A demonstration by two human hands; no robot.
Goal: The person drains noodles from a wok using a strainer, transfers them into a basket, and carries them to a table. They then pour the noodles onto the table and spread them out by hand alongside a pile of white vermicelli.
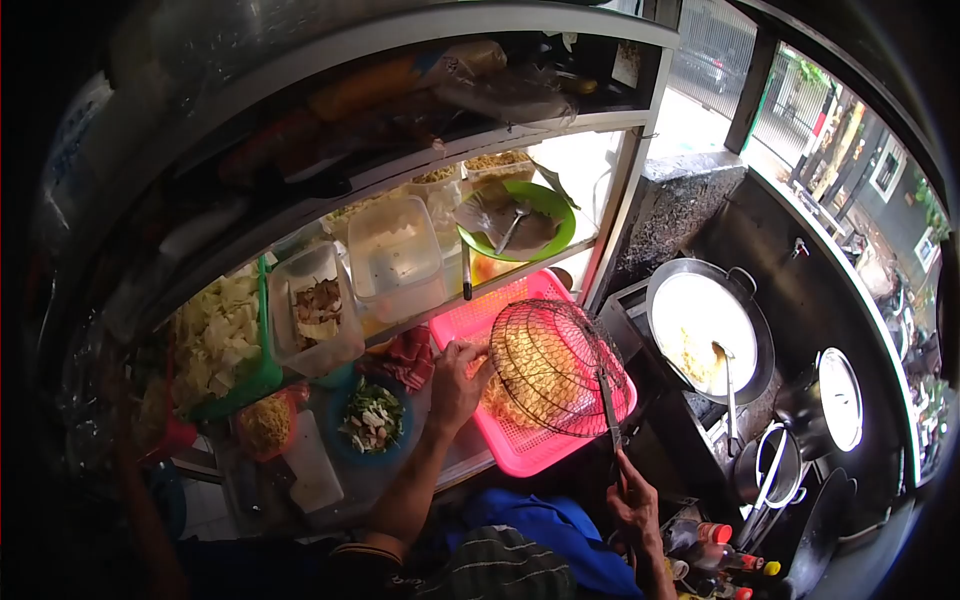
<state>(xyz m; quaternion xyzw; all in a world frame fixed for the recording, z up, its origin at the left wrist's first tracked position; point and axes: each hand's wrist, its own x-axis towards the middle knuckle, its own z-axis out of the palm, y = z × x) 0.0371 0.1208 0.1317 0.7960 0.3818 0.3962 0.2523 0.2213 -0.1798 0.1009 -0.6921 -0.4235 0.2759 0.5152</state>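
Pink plastic forms the wide basket [520,466], already holding a broad heap of noodles [510,408]. To its right sits the wok [763,345]. The wire strainer [545,322] tilts over the heap, its handle gripped by the right hand [634,497]; the left hand [457,388] bends its fingers at the rim, contact unclear. Most seems scooped out; a small yellow clump [693,350] looks left in the wok.

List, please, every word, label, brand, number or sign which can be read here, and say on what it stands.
No text can be read with certainty.
Bottles at lower right: any labels are too small and blurred.
Plastic at upper left: bluish marks, too blurred.
Dark sleeve: small pale marks, too small.
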